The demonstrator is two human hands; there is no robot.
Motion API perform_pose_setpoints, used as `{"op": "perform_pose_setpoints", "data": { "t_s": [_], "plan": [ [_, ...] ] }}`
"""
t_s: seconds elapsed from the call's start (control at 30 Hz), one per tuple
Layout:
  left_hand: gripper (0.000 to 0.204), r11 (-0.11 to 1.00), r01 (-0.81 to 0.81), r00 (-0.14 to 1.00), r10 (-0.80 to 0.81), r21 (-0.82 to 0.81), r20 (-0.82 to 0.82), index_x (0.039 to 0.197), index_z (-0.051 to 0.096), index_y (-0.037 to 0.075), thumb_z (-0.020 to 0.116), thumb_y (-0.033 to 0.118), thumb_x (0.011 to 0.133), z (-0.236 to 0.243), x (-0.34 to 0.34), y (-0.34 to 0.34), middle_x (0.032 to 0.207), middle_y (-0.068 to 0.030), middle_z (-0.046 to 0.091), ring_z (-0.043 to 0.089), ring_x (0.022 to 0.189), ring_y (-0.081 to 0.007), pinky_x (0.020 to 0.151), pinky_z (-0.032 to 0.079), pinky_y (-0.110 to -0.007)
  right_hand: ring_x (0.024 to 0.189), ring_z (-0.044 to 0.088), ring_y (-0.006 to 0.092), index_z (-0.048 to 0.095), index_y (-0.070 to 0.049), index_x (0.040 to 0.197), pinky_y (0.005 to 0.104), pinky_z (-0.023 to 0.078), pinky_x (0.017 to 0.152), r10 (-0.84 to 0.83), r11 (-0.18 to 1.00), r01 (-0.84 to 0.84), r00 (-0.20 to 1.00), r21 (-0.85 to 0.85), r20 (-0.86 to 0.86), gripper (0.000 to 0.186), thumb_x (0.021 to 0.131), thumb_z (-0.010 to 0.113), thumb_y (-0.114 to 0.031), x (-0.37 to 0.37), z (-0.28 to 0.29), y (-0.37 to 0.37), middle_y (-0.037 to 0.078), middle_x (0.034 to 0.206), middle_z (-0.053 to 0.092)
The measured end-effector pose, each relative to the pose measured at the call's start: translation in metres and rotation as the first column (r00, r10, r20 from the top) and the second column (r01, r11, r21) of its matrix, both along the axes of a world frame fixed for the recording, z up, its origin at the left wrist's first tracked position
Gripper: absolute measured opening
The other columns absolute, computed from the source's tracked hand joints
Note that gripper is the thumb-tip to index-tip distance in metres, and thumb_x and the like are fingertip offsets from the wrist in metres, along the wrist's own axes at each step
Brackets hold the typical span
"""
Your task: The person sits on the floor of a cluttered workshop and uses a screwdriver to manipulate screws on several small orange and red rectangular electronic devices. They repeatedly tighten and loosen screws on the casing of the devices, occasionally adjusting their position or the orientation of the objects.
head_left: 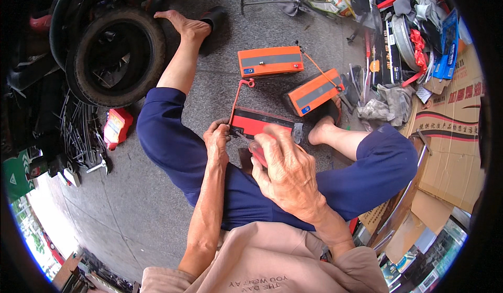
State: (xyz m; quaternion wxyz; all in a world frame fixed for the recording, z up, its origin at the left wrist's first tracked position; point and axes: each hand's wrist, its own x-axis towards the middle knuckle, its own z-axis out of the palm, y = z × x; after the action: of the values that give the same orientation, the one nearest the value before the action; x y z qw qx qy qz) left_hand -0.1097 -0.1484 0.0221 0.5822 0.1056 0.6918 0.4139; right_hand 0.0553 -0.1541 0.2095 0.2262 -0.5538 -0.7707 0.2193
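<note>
Between my legs lies a battery with a red top. A red cable with a ring end rises from its left end. My left hand is closed at that same end, fingertips pinched beside the cable's lower end; what they grip is hidden. My right hand wraps round the red handle of a screwdriver. Its shaft points left toward the battery's left end, close to my left fingertips. Farther off sit two orange-topped batteries, one straight ahead and one tilted to the right, with a thin orange cable between them.
Tyres stand at the far left, above a heap of thin rods or cables. A red container lies beside my left knee, with a hammer nearby. Cluttered tools, grey rags and flattened cardboard line the right.
</note>
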Motion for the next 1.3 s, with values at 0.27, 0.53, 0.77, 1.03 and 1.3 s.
{"op": "perform_pose_setpoints", "data": {
  "t_s": [0.27, 0.53, 0.77, 1.03, 1.3],
  "plan": [
    [0.027, 1.000, 0.010, 1.000, -0.011, -0.027, -0.018, 0.101, 0.074, 0.003, 0.060, 0.007, 0.079, 0.002, 0.000, 0.001, 0.082, -0.0006, 0.066, 0.054, 0.068, -0.0082, 0.061, 0.043, -0.022, 0.066, 0.070, 0.0286, 0.059, -0.003, 0.107, 0.0354, 0.054, 0.054, -0.116, 0.993, 0.115, 0.991, 0.031, 0.067, 0.039, 0.082, 0.082, -0.022, -0.006, -0.007, -0.003, 0.010, 0.084, 0.069],
    [0.026, 0.999, -0.025, 0.999, 0.026, -0.021, 0.020, 0.100, 0.074, 0.003, 0.060, 0.006, 0.078, -0.005, -0.001, 0.000, 0.081, 0.0001, 0.065, 0.053, 0.066, -0.0077, 0.060, 0.043, -0.022, 0.082, 0.071, 0.0315, 0.055, -0.005, 0.120, 0.0388, 0.057, 0.064, -0.016, 0.996, 0.015, 1.000, -0.088, -0.012, 0.050, 0.077, 0.082, -0.012, 0.000, 0.002, -0.001, 0.013, 0.106, 0.067],
    [0.025, 1.000, -0.031, 0.998, 0.030, 0.006, 0.050, 0.100, 0.073, 0.002, 0.061, 0.006, 0.078, -0.011, -0.003, 0.000, 0.076, 0.0022, 0.061, 0.050, 0.063, -0.0061, 0.058, 0.041, -0.020, 0.073, 0.070, 0.0301, 0.058, -0.004, 0.114, 0.0391, 0.055, 0.060, -0.118, 0.993, 0.118, 0.993, -0.030, 0.003, 0.043, 0.081, 0.082, -0.016, -0.008, -0.008, -0.003, 0.012, 0.092, 0.067],
    [0.024, 0.999, -0.046, 0.997, 0.046, -0.014, 0.053, 0.100, 0.072, 0.002, 0.061, 0.005, 0.078, -0.006, 0.000, 0.001, 0.074, 0.0037, 0.058, 0.048, 0.062, -0.0045, 0.057, 0.040, -0.020, 0.073, 0.070, 0.0304, 0.059, -0.003, 0.112, 0.0385, 0.055, 0.060, -0.022, 1.000, 0.022, 0.999, 0.008, -0.031, 0.042, 0.081, 0.082, -0.017, -0.003, -0.003, 0.000, 0.012, 0.092, 0.067],
    [0.021, 0.998, -0.035, 0.999, 0.034, 0.043, 0.032, 0.100, 0.073, 0.003, 0.064, 0.015, 0.085, -0.014, 0.000, -0.002, 0.072, 0.0030, 0.057, 0.049, 0.062, -0.0062, 0.057, 0.041, -0.023, 0.073, 0.074, 0.0259, 0.057, -0.004, 0.106, 0.0363, 0.055, 0.058, -0.112, 0.994, 0.112, 0.994, 0.000, 0.001, 0.040, 0.081, 0.084, -0.020, -0.005, -0.008, 0.000, 0.010, 0.088, 0.074]
  ]
}}
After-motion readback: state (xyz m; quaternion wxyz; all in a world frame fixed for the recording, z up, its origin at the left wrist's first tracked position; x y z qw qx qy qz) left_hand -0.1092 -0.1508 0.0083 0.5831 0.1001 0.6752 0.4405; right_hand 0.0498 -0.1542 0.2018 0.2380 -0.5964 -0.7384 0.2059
